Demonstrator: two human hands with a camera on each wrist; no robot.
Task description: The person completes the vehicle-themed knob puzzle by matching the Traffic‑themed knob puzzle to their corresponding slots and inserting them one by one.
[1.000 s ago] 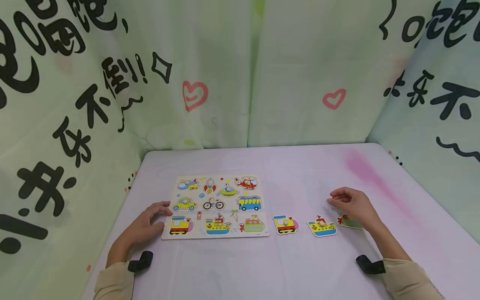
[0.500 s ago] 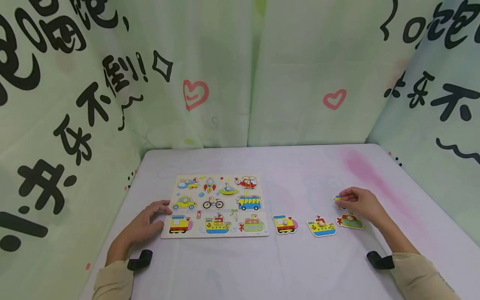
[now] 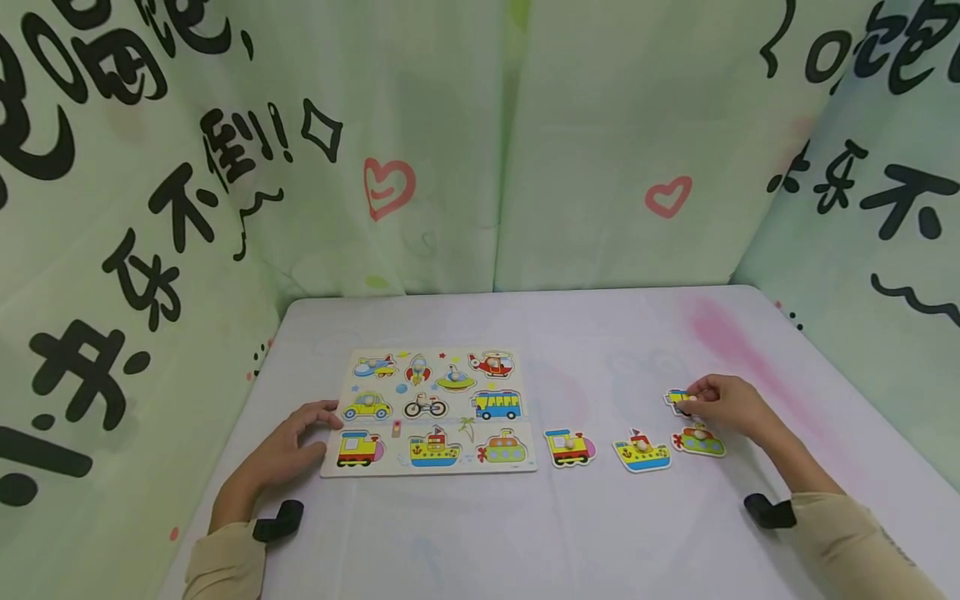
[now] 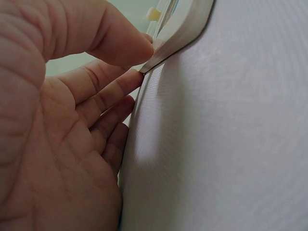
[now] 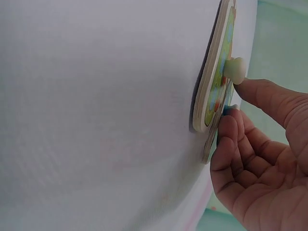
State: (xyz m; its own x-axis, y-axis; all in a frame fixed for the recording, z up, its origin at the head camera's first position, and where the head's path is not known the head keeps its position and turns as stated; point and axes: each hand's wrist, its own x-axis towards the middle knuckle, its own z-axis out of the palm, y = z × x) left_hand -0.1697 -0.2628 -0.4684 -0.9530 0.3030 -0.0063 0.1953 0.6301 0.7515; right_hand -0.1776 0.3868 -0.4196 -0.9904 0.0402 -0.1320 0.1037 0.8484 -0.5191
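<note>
A wooden peg puzzle board [image 3: 468,468] printed with vehicles lies on the table. My left hand [image 3: 283,450] rests against its left edge, fingers extended; in the left wrist view the thumb [image 4: 127,45] touches the board corner [image 4: 180,31]. Off to the right, my right hand [image 3: 727,407] pinches at the knob of a yellow-and-blue bus piece [image 3: 674,400], which my fingers partly cover. Just in front lies the green submarine piece [image 3: 700,442]; its pale knob [image 5: 236,70] is close by my thumb in the right wrist view.
A ship piece [image 3: 642,454] and a train piece [image 3: 570,448] lie between the board and the submarine. Knobbed pieces such as the car [image 3: 367,406] sit in the board. Printed cloth [image 3: 600,150] hangs behind the white-covered table [image 3: 480,542].
My right hand has shifted slightly right and farther back. The bus piece and the whole submarine piece now show from beneath it. My left hand stays at the board.
</note>
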